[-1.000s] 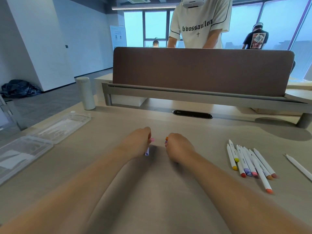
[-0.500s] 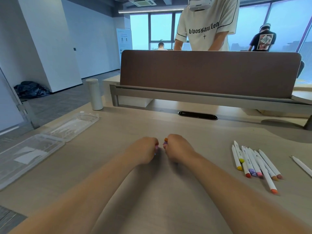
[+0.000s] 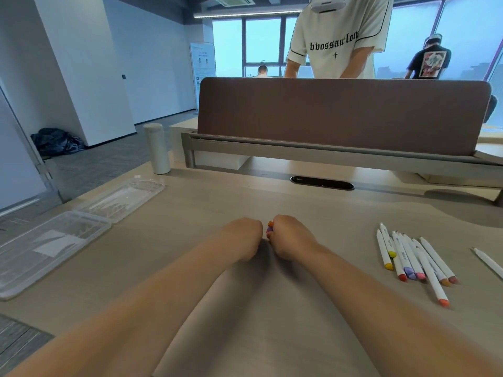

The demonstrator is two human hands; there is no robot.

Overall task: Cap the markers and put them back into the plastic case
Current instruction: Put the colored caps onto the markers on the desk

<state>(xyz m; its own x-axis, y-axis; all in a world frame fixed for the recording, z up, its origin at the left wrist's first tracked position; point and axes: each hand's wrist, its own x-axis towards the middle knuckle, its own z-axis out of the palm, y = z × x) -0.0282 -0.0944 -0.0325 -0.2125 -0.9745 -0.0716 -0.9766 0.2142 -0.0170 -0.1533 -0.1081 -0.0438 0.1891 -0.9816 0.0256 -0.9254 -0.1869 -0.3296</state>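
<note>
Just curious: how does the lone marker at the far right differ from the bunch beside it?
The bunch is several markers lying close, some overlapping; the lone marker lies apart, to their right. The bunch shows coloured ends toward the person; the lone marker's near end is cut off by the picture's edge. Both have white barrels and lie flat on the desk.

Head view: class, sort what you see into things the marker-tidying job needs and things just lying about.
Job: markers; case, open; caps in the right hand; left hand, fisted against it.
Lying about: flask; divider; bag on the floor.
</note>
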